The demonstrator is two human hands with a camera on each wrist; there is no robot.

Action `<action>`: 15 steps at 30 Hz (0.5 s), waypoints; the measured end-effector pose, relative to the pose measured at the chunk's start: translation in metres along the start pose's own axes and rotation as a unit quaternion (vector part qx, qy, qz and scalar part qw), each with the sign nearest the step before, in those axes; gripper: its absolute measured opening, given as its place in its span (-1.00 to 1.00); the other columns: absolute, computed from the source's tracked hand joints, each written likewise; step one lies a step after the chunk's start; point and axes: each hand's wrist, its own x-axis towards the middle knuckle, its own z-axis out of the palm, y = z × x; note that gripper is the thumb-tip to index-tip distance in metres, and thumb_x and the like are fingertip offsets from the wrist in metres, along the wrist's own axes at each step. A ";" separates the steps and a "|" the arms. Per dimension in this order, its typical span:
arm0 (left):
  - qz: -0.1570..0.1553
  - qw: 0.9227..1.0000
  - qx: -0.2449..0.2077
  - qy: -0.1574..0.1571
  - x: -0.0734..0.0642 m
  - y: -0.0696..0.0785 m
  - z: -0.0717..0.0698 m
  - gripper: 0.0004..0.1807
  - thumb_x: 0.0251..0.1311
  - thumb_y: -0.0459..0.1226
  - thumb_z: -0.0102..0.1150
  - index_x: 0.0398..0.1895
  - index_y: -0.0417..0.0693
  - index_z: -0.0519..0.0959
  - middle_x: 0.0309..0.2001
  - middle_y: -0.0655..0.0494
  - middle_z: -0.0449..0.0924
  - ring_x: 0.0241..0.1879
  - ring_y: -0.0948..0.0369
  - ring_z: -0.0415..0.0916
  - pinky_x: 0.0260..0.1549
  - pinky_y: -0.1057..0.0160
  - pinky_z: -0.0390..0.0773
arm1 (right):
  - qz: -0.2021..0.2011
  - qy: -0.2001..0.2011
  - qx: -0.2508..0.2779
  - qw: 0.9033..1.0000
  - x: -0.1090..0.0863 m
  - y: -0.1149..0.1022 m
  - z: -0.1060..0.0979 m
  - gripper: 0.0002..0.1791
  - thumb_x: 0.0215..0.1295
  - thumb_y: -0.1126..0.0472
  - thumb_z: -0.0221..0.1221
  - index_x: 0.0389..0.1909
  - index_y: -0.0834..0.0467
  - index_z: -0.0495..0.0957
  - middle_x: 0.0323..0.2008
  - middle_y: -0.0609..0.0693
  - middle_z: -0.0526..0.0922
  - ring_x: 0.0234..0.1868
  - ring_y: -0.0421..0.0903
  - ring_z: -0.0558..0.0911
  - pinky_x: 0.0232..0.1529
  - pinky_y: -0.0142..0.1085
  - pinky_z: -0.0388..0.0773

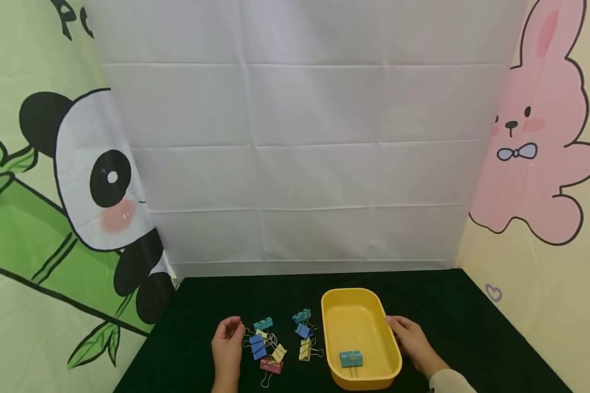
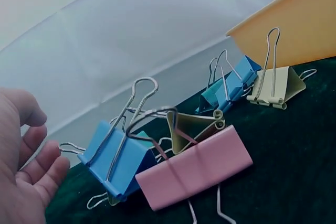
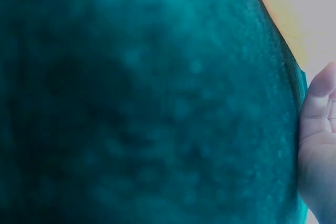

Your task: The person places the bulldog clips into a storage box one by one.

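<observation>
Biggest is the white sheet (image 1: 319,164) in front of me. Then comes the table (image 1: 472,327), with its dark green cloth. On it sits the yellow tub (image 1: 356,322). Just one clip is inside, so if they all go in there, I think I have only done a little bit.

My right hand (image 1: 413,339) is at the tub's right side, with a fingertip at the rim. I can't tell if those fingers squeeze it or only lean there. My left hand (image 1: 228,341) is just beside the clips. Its fingers bend softly, and I see nothing pinched in them.

Next in size is the messy pile (image 1: 258,347) right by my left hand. I count five: a pink clip (image 2: 194,166) in front, a blue clip (image 2: 118,156), two yellow ones and a teal one at the back. Between pile and tub is a small line of three (image 1: 303,331): teal far off, blue in the middle, yellow nearest me. So eight are out, and I guess those are left to do.

The one in the tub is a teal clip (image 1: 351,358), near my end. Smallest are the wire loops; one is so close to my left fingers that I can't tell if they touch.
</observation>
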 end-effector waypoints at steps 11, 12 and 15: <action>-0.005 0.996 0.081 -0.024 0.005 -0.012 0.000 -0.73 0.33 -0.33 0.17 0.06 -0.17 0.51 -0.09 -0.08 0.56 -0.10 0.02 0.49 -0.25 0.21 0.49 | -0.001 0.004 -0.006 1.000 -0.001 0.001 0.000 -0.31 0.45 -0.26 0.08 0.22 0.28 0.47 -0.12 0.11 0.65 -0.26 0.01 0.65 -0.23 -0.14 0.70; -0.004 0.996 0.089 -0.026 0.005 -0.013 0.000 -0.75 0.33 -0.33 0.18 0.04 -0.16 0.52 -0.11 -0.07 0.57 -0.12 0.03 0.50 -0.28 0.21 0.49 | -0.001 0.004 -0.007 1.000 -0.002 0.001 0.000 -0.33 0.46 -0.24 0.07 0.22 0.28 0.47 -0.11 0.11 0.65 -0.26 0.01 0.65 -0.23 -0.14 0.70; -0.001 0.994 0.104 -0.031 0.005 -0.014 0.001 -0.79 0.33 -0.32 0.18 -0.01 -0.17 0.54 -0.17 -0.05 0.59 -0.18 0.04 0.51 -0.32 0.21 0.50 | -0.002 0.006 -0.010 1.000 -0.003 0.001 0.000 -0.35 0.48 -0.22 0.06 0.22 0.28 0.47 -0.11 0.10 0.65 -0.26 0.01 0.66 -0.22 -0.15 0.71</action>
